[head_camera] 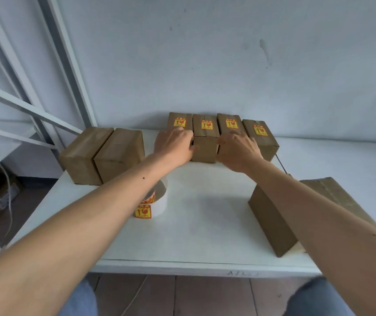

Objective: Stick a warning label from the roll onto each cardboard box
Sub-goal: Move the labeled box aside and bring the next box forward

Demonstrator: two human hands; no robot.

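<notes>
Four cardboard boxes with yellow-and-red warning labels stand in a row at the back: first (180, 120), second (206, 142), third (231, 123), fourth (261, 135). My left hand (174, 145) and my right hand (237, 151) press on the second box from either side, fingertips at its front edges, and they hide the fronts of the first and third boxes. The label roll (159, 198) lies under my left forearm, with one label (143, 212) hanging off its front. Two unlabelled boxes (84, 153) (118, 153) stand at the left. A further plain box (271, 220) lies at the front right.
The white table (205, 224) ends in a front edge close to me and meets a pale wall behind the boxes. A white metal shelf frame (45, 87) stands at the left. Flattened cardboard (333, 192) lies at the right, under my forearm. Cables run over the floor.
</notes>
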